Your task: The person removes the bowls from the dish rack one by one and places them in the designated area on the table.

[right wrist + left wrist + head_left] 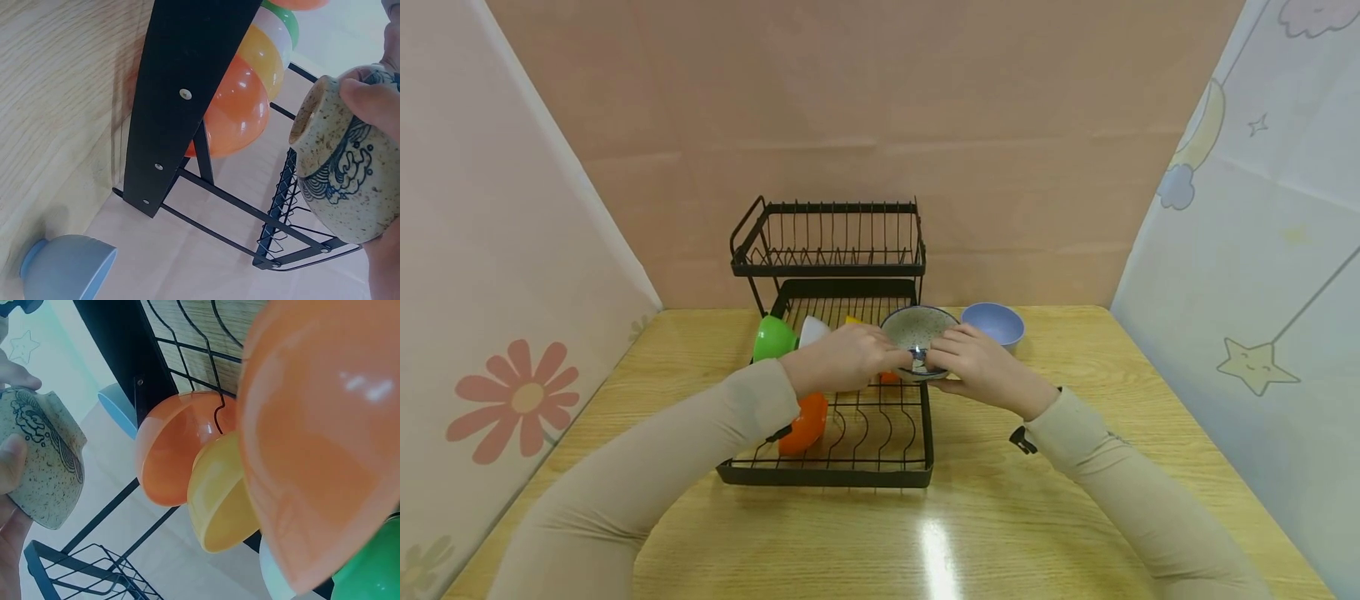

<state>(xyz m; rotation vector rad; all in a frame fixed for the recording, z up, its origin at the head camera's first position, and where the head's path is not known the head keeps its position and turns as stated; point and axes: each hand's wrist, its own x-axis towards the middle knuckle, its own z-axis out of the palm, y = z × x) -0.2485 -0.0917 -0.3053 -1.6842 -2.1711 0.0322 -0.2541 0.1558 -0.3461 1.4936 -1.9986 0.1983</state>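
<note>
A speckled ceramic bowl with a blue wave pattern is held in the air above the right side of the black dish rack. The left hand grips its left side; in the left wrist view a thumb lies across the patterned wall. From the right, the right hand grips the same bowl, its thumb near the foot ring in the right wrist view. Below and left of the hands, an orange bowl stands tilted in the rack's front part.
Behind the left hand, a green bowl, a white bowl, a yellow bowl and another orange bowl lean in a row. The rack's upper tier rises behind. A blue bowl sits on the table right of the rack.
</note>
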